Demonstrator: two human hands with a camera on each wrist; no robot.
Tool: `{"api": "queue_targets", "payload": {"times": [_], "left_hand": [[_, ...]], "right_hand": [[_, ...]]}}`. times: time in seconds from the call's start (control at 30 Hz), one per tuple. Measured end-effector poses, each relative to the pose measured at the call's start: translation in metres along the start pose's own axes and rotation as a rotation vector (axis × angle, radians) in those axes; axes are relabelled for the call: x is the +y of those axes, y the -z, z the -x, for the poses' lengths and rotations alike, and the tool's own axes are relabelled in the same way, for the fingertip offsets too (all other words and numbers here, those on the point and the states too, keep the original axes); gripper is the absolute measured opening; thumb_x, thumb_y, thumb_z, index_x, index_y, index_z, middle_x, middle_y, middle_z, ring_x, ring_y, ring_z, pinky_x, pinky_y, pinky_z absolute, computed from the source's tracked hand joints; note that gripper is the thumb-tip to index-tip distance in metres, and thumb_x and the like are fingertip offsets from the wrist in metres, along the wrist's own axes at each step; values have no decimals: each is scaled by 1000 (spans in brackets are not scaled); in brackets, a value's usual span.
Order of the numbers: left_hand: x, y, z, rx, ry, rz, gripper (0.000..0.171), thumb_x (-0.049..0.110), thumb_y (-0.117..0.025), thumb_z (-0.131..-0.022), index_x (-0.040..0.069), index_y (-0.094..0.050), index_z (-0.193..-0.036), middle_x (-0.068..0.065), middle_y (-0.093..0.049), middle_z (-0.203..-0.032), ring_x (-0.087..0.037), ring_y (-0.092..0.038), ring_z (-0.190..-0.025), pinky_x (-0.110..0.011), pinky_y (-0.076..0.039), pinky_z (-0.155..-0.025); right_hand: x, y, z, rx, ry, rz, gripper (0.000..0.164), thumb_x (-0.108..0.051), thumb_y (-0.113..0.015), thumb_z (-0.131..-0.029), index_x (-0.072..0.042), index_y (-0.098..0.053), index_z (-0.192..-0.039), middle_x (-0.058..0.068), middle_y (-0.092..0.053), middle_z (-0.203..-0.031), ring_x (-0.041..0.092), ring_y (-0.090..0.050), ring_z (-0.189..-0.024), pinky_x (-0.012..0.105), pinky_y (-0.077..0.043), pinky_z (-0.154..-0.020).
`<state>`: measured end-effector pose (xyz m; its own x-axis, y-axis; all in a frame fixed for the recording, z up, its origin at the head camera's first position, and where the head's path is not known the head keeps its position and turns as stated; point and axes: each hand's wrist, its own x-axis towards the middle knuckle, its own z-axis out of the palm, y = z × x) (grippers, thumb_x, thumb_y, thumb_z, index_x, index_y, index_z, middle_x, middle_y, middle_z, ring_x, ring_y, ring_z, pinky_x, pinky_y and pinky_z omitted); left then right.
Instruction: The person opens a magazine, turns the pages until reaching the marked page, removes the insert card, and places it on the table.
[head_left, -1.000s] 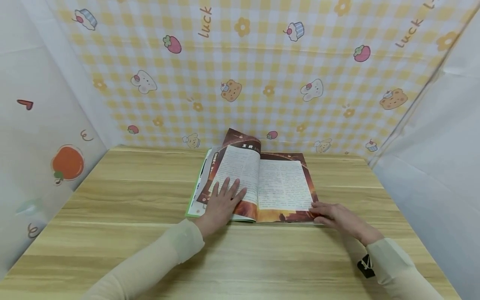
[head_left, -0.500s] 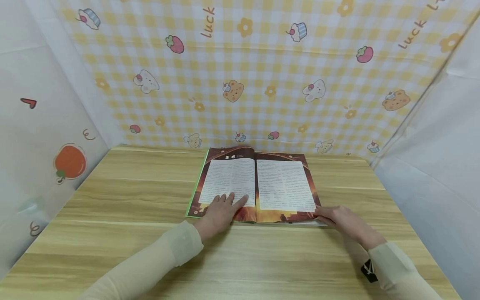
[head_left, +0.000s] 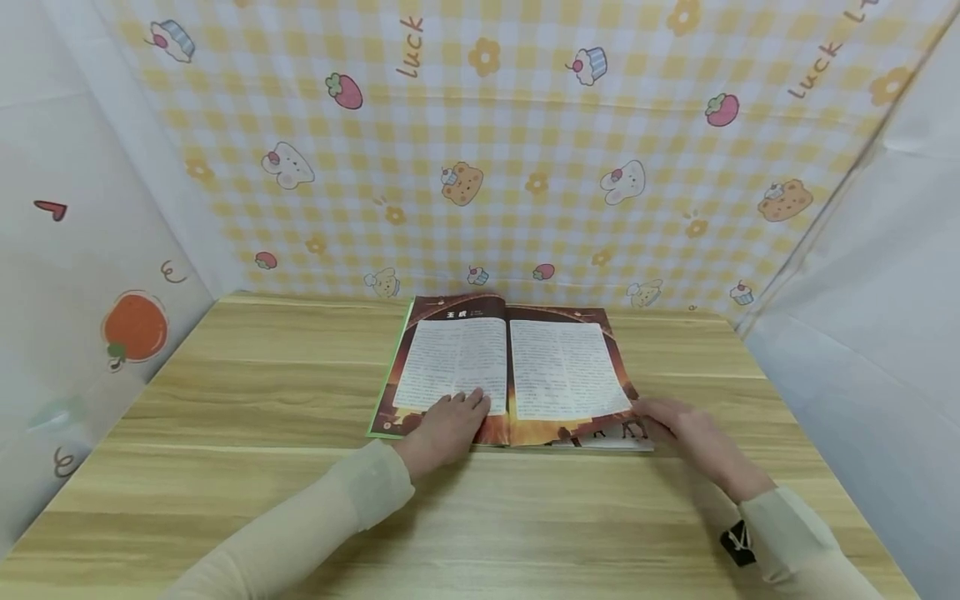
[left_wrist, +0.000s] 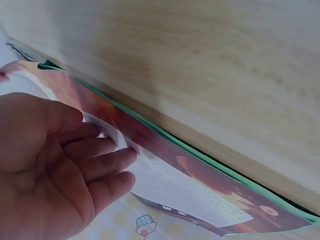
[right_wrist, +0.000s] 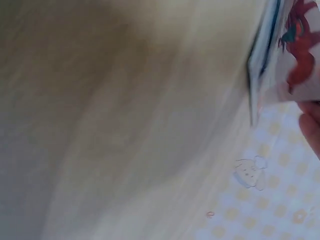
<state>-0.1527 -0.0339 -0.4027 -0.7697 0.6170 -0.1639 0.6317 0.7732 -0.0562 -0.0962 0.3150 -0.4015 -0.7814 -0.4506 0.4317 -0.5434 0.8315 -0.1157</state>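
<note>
An open magazine (head_left: 457, 354) with dark red and orange borders and white text blocks lies on the table near the back wall. My left hand (head_left: 447, 429) rests on the lower part of its left page; in the left wrist view its relaxed fingers (left_wrist: 107, 165) lie over the printed text. At the lower right corner, my right hand (head_left: 690, 437) pinches the right page (head_left: 573, 367), whose corner is lifted. Beneath it a whitish page with dark figures (head_left: 633, 430) shows. The right wrist view catches only the fingertips (right_wrist: 311, 127) at the raised sheet.
The wood-grain table (head_left: 262, 375) spreads out around the magazine. Behind it hangs a yellow checked cloth (head_left: 525, 125) with cartoon prints, and white sheets (head_left: 885, 275) stand at both sides. A small black piece (head_left: 738, 543) is at the right sleeve.
The left page, raised and curved at first, has come down flat under the left hand. The right hand has raised the right page's lower corner, uncovering more of the page below.
</note>
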Motion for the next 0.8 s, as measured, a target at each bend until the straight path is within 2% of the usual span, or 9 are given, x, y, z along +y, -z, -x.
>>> {"api": "queue_targets", "payload": {"times": [0.07,0.1,0.17,0.23,0.33,0.47,0.53,0.63,0.8], "left_hand": [[1,0,-1,37,2,-13,42,18,-50,-101,9,-47,-142,-8,-50,-148,-26,-56,-128,-42,-48,-105],[1,0,-1,60,6,-11,42,21,-49,-102,8,-47,-142,-9,-51,-147,-27,-56,-128,-42,-48,-105],[2,0,-1,107,12,8,44,29,-47,-103,6,-47,-142,-11,-51,-146,-29,-55,-129,-43,-47,-106],[3,0,-1,155,8,26,50,37,-44,-104,4,-47,-142,-14,-50,-147,-31,-53,-132,-44,-46,-107],[6,2,-3,191,0,45,59,45,-43,-103,3,-46,-144,-17,-47,-149,-34,-48,-136,-45,-44,-109],[12,7,-7,183,-7,66,67,51,-41,-101,3,-40,-148,-17,-39,-155,-34,-39,-143,-46,-37,-116],[16,9,-9,165,-12,72,69,52,-39,-101,3,-37,-150,-16,-35,-158,-33,-34,-146,-45,-33,-118],[23,13,-13,163,-27,59,71,54,-38,-101,4,-36,-151,-15,-33,-159,-32,-32,-148,-44,-31,-119],[39,20,-20,196,-65,37,75,59,-38,-99,5,-35,-151,-12,-34,-159,-29,-34,-147,-41,-33,-119]], "right_hand": [[-1,0,-4,109,61,23,13,-8,-68,-90,-12,-73,-101,3,-75,-100,23,-72,-89,25,-56,-79],[-1,1,-7,157,89,39,12,-14,-63,-94,-11,-73,-101,5,-75,-100,24,-72,-89,21,-55,-81],[-2,1,-10,231,130,52,33,-28,-48,-102,-8,-74,-100,7,-75,-100,26,-72,-89,15,-52,-86],[-4,2,-14,288,162,66,52,-38,-32,-104,-8,-74,-99,9,-74,-101,27,-71,-90,11,-49,-91],[-9,5,-20,340,198,61,47,-33,-35,-105,-7,-74,-100,11,-73,-104,28,-70,-91,4,-39,-101],[-16,8,-27,385,227,54,42,-28,-38,-105,-5,-73,-104,12,-71,-108,21,-67,-102,2,-27,-108],[-19,9,-30,411,247,62,40,-28,-40,-105,-5,-73,-106,12,-71,-108,18,-67,-106,3,-27,-108],[-23,11,-35,452,277,83,39,-27,-42,-105,-5,-74,-106,11,-72,-108,19,-67,-104,5,-29,-108],[-28,14,-43,503,317,91,38,-27,-45,-104,-5,-76,-102,8,-74,-106,23,-68,-98,8,-32,-109]]}}
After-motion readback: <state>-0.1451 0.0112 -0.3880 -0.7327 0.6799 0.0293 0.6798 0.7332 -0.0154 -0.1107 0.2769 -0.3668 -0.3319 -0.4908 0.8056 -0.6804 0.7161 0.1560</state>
